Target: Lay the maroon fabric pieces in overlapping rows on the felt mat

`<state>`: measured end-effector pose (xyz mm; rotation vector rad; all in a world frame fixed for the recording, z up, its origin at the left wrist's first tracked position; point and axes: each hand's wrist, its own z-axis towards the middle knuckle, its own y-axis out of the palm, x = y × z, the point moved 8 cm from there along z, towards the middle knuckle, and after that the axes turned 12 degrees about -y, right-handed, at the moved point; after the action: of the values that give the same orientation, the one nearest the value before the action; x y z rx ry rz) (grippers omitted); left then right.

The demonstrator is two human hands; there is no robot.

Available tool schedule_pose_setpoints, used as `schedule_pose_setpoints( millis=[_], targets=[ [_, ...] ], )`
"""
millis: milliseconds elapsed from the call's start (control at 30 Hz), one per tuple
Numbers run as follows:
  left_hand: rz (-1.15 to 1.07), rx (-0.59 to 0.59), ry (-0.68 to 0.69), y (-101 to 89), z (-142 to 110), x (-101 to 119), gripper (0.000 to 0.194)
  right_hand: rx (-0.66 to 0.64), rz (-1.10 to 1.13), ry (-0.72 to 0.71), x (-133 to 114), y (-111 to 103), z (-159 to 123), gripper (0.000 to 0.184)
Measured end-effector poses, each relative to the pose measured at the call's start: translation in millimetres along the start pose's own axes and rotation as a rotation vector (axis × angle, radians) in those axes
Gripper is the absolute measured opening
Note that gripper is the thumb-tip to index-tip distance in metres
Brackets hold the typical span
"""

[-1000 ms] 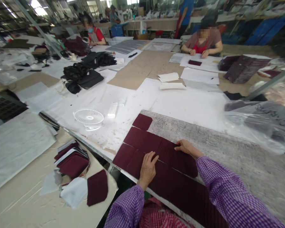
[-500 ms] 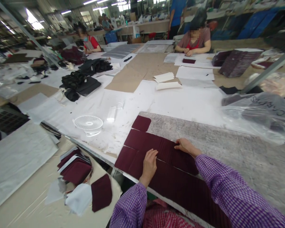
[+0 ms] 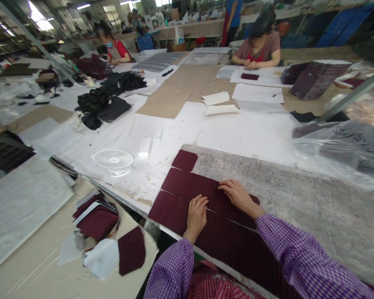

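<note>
Maroon fabric pieces (image 3: pixel 187 181), lying flat, 2 long rows, narrow gap between, mottled grey surface (image 3: pixel 308 203) beneath

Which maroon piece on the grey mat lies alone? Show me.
The small piece, at the far-left corner of the mat; the others form two rows.

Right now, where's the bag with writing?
The bag is at the head view's right side, beside the grey sheet, near the slanted pole.

Left bare hand (image 3: pixel 197 218) rests on dark maroon, roughly rectangular fabric pieces (image 3: pixel 187 180), right bare hand (image 3: pixel 239 197) over them just to its right, white round-grilled fan (image 3: pixel 112 159) well apart, left of the left hand.
</note>
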<state>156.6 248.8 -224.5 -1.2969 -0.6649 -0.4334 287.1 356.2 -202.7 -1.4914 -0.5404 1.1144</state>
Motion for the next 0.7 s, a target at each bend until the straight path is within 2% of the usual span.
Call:
schedule_pose_setpoints(
  millis=[100,200,467,700],
  targets=[
    [0.003,-0.006,0.001,1.5,0.0,-1.1,0.034,-0.011,0.044,-0.143,-19.3,9.6,10.2,0.030],
    [0.001,-0.005,-0.001,2.3,0.3,-2.5,0.035,-0.023,0.057,-0.197,-27.0,16.8,15.5,0.026],
    [-0.009,0.011,-0.008,1.1,0.1,-3.3,0.033,0.007,0.059,-0.188,-36.2,17.1,1.6,0.028],
    [-0.012,0.011,-0.018,0.9,1.1,-3.2,0.030,-0.009,0.078,-0.166,-29.8,17.2,-21.8,0.031]
  ],
)
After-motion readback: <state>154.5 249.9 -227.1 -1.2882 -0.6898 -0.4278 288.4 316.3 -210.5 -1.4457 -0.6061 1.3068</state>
